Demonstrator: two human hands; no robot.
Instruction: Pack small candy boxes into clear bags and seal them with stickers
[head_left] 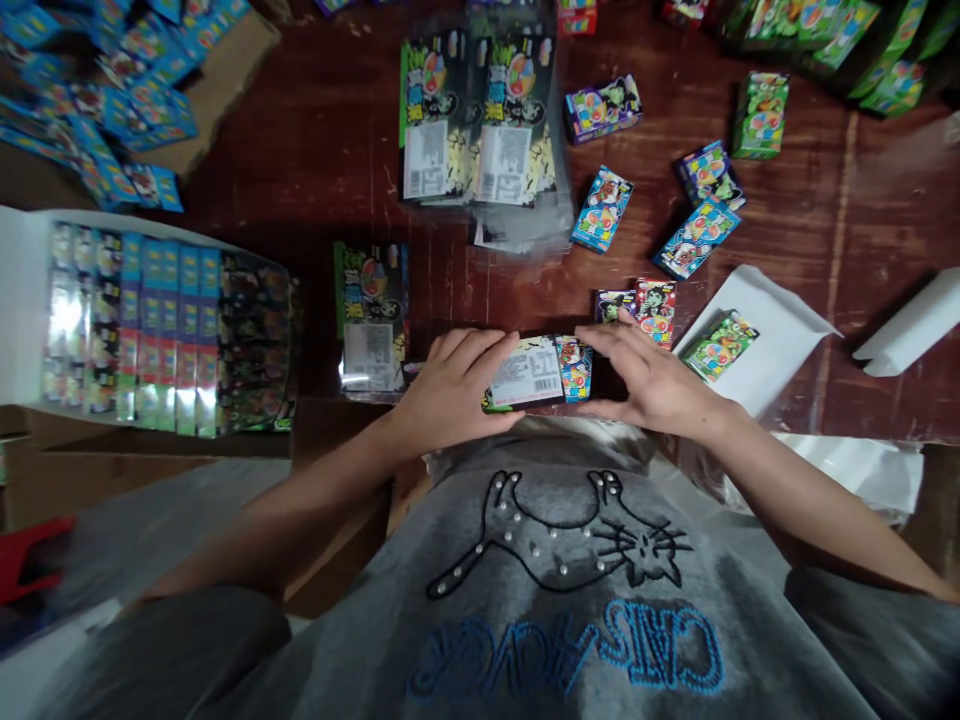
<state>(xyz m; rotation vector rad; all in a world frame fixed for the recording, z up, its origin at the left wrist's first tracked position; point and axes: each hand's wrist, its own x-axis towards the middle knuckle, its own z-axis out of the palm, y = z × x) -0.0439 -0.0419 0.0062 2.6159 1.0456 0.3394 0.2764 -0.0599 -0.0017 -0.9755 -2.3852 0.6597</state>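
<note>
At the table's near edge my left hand (454, 385) is closed around a printed plastic sleeve (527, 372) with a white label. A small blue box (576, 366) shows at the sleeve's right end, partly inside it. My right hand (651, 378) has its thumb and fingers around that blue box's outer end. Just beyond the right fingers lie a red box (657, 310) and a purple box (613, 304), partly hidden. To the left of my left hand lies another labelled sleeve (371, 320), which looks filled.
A white carton (67, 405) of filled packs stands at left, below a cardboard box (232, 85) of blue boxes. Flat sleeves (480, 130) lie stacked ahead. Small boxes (602, 208) are scattered at right, with a green box (721, 345) on white paper (780, 330).
</note>
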